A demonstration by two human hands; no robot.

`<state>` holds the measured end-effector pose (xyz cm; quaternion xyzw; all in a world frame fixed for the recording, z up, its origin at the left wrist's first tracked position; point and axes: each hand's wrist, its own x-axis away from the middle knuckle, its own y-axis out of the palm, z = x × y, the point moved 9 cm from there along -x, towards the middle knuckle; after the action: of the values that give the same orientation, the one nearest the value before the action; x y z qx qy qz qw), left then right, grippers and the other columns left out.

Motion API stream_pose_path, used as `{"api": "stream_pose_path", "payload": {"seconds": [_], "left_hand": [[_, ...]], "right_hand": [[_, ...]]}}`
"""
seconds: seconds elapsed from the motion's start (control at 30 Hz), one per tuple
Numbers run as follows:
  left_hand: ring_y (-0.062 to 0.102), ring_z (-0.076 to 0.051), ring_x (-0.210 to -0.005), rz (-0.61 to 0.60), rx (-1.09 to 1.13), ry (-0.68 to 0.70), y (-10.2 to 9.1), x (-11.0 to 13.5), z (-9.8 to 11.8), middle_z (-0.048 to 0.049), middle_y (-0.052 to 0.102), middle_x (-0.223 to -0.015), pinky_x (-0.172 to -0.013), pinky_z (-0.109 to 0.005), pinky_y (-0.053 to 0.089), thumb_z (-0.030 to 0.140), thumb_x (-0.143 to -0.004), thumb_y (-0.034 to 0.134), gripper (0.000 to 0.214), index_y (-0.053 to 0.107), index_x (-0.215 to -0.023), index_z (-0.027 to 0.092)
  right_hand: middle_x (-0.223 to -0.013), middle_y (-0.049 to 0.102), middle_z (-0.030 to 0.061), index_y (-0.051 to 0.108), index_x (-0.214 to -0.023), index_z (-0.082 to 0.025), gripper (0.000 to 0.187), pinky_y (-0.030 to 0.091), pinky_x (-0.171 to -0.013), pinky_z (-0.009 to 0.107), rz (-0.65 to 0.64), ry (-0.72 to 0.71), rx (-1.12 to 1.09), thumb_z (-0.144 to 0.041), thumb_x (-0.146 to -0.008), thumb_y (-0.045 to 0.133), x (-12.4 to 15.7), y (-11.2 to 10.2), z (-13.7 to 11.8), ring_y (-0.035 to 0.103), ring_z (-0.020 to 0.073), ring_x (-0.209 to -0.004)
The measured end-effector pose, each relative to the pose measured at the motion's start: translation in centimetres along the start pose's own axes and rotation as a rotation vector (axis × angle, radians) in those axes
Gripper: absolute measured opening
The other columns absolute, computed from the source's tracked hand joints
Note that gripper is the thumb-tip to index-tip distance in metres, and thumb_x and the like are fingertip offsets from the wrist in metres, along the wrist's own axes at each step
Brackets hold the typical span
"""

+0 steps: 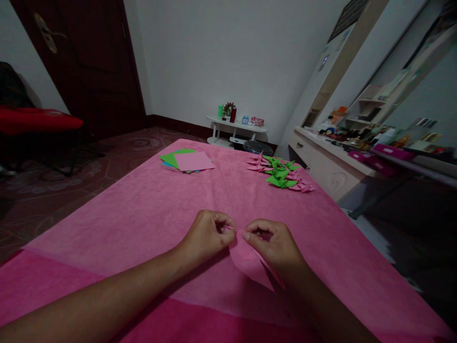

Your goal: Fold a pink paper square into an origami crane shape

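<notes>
A partly folded pink paper (248, 262) lies on the pink tablecloth (143, 214) between my hands. My left hand (209, 236) pinches the paper's upper tip with closed fingers. My right hand (274, 247) is closed on the same paper just to the right of it, with the folded point sticking out toward me below the hand.
A stack of flat paper sheets (187, 160), green, blue and pink on top, lies at the far middle of the table. Several folded green and pink paper cranes (282, 175) sit at the far right. A dresser (328, 162) stands right of the table, a red chair (35, 121) at left.
</notes>
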<state>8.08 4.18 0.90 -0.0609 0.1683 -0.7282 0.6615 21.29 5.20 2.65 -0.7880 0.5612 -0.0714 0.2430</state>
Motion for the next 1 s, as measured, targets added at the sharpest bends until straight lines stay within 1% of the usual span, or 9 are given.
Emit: {"api": "stream_pose_path", "payload": {"seconds": [0.23,0.4,0.47,0.53,0.6,0.67,0.8,0.9,1.0], "left_hand": [[0.051,-0.010,-0.050,0.002,0.053,-0.064,-0.1,0.0,-0.1,-0.0031,0.064,-0.059,-0.047,-0.019,0.036,0.015,-0.066,0.049,0.023,0.071,-0.069,0.010],[0.054,-0.010,-0.053,-0.071,0.085,-0.095,0.1,0.0,0.1,-0.0038,0.068,-0.065,-0.050,-0.019,0.039,0.010,-0.065,0.045,0.032,0.074,-0.078,0.011],[0.052,-0.009,-0.052,-0.100,0.082,-0.091,0.3,0.0,0.2,-0.0031,0.067,-0.064,-0.049,-0.019,0.037,0.009,-0.065,0.043,0.035,0.074,-0.080,0.011],[0.048,-0.009,-0.048,-0.133,0.060,-0.068,0.6,0.1,0.3,-0.0016,0.063,-0.058,-0.046,-0.018,0.033,0.011,-0.067,0.044,0.032,0.074,-0.078,0.011],[0.044,-0.008,-0.046,-0.147,0.021,-0.042,0.9,0.2,0.4,-0.0007,0.060,-0.054,-0.043,-0.019,0.029,0.017,-0.071,0.051,0.024,0.073,-0.076,0.011],[0.046,-0.009,-0.048,-0.106,-0.002,-0.019,0.6,0.2,0.3,-0.0012,0.061,-0.056,-0.045,-0.019,0.031,0.022,-0.071,0.057,0.019,0.072,-0.074,0.011],[0.054,-0.011,-0.055,-0.001,0.013,-0.013,-0.2,0.0,0.0,-0.0037,0.064,-0.062,-0.052,-0.020,0.039,0.022,-0.073,0.057,0.017,0.070,-0.071,0.011],[0.055,-0.012,-0.056,-0.012,-0.011,-0.006,-0.2,-0.1,-0.2,-0.0038,0.064,-0.062,-0.052,-0.021,0.039,0.022,-0.074,0.058,0.016,0.069,-0.071,0.011],[0.055,-0.012,-0.057,-0.034,-0.053,0.022,0.1,-0.1,-0.2,-0.0032,0.065,-0.064,-0.052,-0.021,0.039,0.022,-0.073,0.059,0.014,0.070,-0.073,0.013]], "right_hand": [[-0.063,0.064,0.0037,0.067,-0.065,-0.014,0.012,0.043,-0.058,0.026,0.000,0.011,0.011,-0.022,-0.071,0.061,-0.1,-0.3,-0.1,0.056,0.0157,-0.061],[-0.062,0.063,0.0029,0.067,-0.064,-0.015,0.011,0.042,-0.057,0.025,0.005,0.026,-0.006,-0.022,-0.071,0.061,-0.1,-0.6,0.2,0.054,0.0149,-0.060],[-0.061,0.062,0.0023,0.067,-0.064,-0.014,0.011,0.041,-0.056,0.024,-0.003,0.043,-0.020,-0.022,-0.070,0.062,-0.2,-0.5,0.4,0.053,0.0140,-0.058],[-0.059,0.061,0.0019,0.067,-0.063,-0.014,0.011,0.039,-0.055,0.024,-0.027,0.058,-0.041,-0.022,-0.069,0.063,-0.2,-0.2,0.6,0.051,0.0131,-0.057],[-0.059,0.060,0.0014,0.067,-0.064,-0.013,0.012,0.038,-0.054,0.024,-0.051,0.063,-0.060,-0.023,-0.069,0.063,-0.2,0.2,0.7,0.050,0.0122,-0.056],[-0.058,0.058,-0.0001,0.067,-0.067,-0.013,0.012,0.036,-0.052,0.023,-0.063,0.074,-0.061,-0.024,-0.070,0.064,-0.2,0.3,0.8,0.048,0.0113,-0.055],[-0.058,0.055,-0.0022,0.066,-0.069,-0.013,0.012,0.033,-0.050,0.021,-0.047,0.136,-0.085,-0.024,-0.065,0.067,-0.4,-0.2,1.8,0.046,0.0101,-0.054],[-0.054,0.055,-0.0027,0.064,-0.061,-0.013,0.013,0.032,-0.048,0.021,-0.038,0.171,-0.135,-0.025,-0.063,0.069,-0.4,-0.5,2.4,0.045,0.0093,-0.051],[-0.049,0.054,-0.0030,0.064,-0.057,-0.014,0.012,0.031,-0.046,0.021,-0.048,0.188,-0.122,-0.023,-0.061,0.069,-0.4,-0.4,2.5,0.043,0.0088,-0.048]]}}
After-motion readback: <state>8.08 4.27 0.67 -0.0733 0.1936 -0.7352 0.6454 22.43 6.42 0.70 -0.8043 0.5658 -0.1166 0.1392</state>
